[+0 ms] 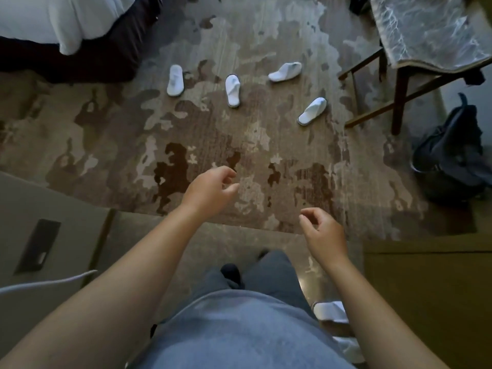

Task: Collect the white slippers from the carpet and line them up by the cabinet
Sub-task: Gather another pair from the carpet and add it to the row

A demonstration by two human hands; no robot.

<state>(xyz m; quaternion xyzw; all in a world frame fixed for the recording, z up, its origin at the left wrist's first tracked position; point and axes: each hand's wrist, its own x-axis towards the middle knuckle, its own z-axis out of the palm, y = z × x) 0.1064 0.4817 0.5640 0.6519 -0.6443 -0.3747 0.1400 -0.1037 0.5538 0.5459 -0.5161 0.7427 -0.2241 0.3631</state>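
Several white slippers lie scattered on the patterned brown carpet (266, 145): one at the left (175, 80), one in the middle (232, 90), one farther back (285, 72) and one at the right (312, 111). More white slippers (330, 311) sit on the floor beside the wooden cabinet (426, 302) at the lower right, partly hidden by my right arm. My left hand (210, 190) reaches forward over the carpet, fingers loosely curled, holding nothing. My right hand (323, 233) hangs lower, also empty with fingers apart. Both hands are well short of the scattered slippers.
A bed with white linen (61, 25) fills the top left. A wooden chair (399, 83) with a marbled cushion stands at the top right, a dark backpack (452, 155) below it. A grey panel with a dark slot (40, 246) is at the lower left.
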